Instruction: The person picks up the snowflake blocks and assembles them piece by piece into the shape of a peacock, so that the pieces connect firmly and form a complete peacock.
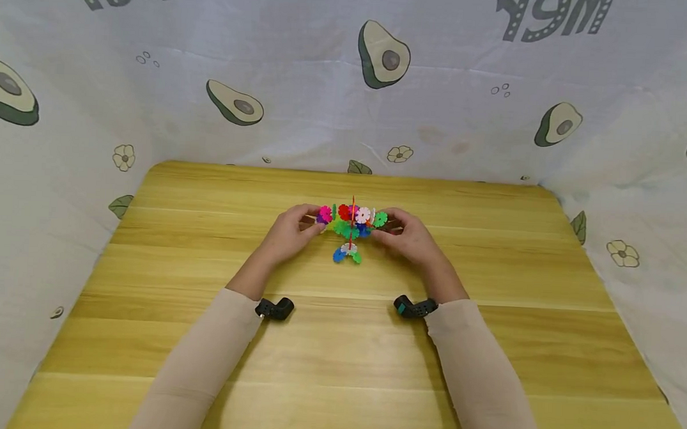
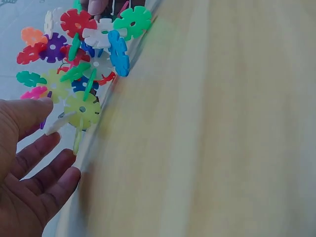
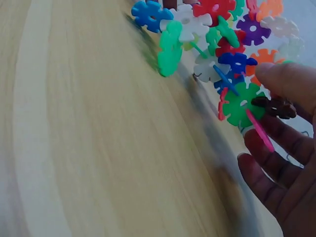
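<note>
Between the hands is a model [image 1: 348, 229] built of many slotted plastic snowflake discs in red, green, blue, white, purple and other colours. My left hand [image 1: 288, 232] pinches its left end between thumb and index finger, by a purple disc and a white disc [image 2: 58, 123]; the other fingers are spread below. At the opposite end, my right hand [image 1: 409, 238] holds a dark brown disc [image 3: 276, 107] beside a green disc [image 3: 243, 104]. A blue disc [image 1: 339, 256] and a light green one stick out at the model's near side, lowest in the head view.
A wood-grain table [image 1: 337, 368] spreads under both forearms. Behind and beside it hangs a pale cloth [image 1: 312, 130] printed with avocados and flowers. Black wrist cameras [image 1: 275, 309] sit at the cuffs of the beige sleeves [image 1: 481, 368].
</note>
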Available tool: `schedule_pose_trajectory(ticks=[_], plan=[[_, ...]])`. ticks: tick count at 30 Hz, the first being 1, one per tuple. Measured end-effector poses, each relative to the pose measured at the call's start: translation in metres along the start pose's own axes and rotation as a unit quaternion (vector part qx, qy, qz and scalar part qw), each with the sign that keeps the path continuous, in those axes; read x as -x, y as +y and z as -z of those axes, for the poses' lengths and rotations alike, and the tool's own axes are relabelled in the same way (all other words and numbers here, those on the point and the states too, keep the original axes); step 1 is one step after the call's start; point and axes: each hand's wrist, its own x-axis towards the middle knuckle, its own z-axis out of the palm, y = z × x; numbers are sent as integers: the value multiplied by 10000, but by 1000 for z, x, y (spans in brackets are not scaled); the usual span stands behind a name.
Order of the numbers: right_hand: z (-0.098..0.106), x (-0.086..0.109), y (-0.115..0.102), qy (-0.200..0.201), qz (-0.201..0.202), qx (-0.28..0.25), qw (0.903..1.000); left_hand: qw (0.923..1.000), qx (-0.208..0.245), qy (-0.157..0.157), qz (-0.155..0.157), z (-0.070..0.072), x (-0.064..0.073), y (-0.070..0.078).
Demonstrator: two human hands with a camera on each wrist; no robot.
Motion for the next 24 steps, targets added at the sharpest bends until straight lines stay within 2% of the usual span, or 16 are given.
schedule_pose_trajectory(ticks=[7,12,15,18,20,21,22,24], plan=[[-5,-8,2,196,163,470,9986,9999,74,90,-12,4,-3,0],[-4,-10,1,172,197,752,9968,9999,93,3,70,9,0,-1],[6,-8,0,-4,81,917,9958,9999,-131,-93,6,17,1,-5],[28,-4,3,-81,-2,1336,9910,9967,-790,-62,-158,33,0,-9],[48,-2,5,49,0,1928,9812,9889,-1467,49,-219,48,-2,-12],[58,-1,5,163,-27,2291,9733,9826,-1847,101,-189,55,-3,-13],[69,0,5,290,-71,2679,9630,9748,-2220,136,-141,63,-5,-15],[91,2,7,557,-208,3496,9350,9575,-2880,124,76,78,-8,-18]])
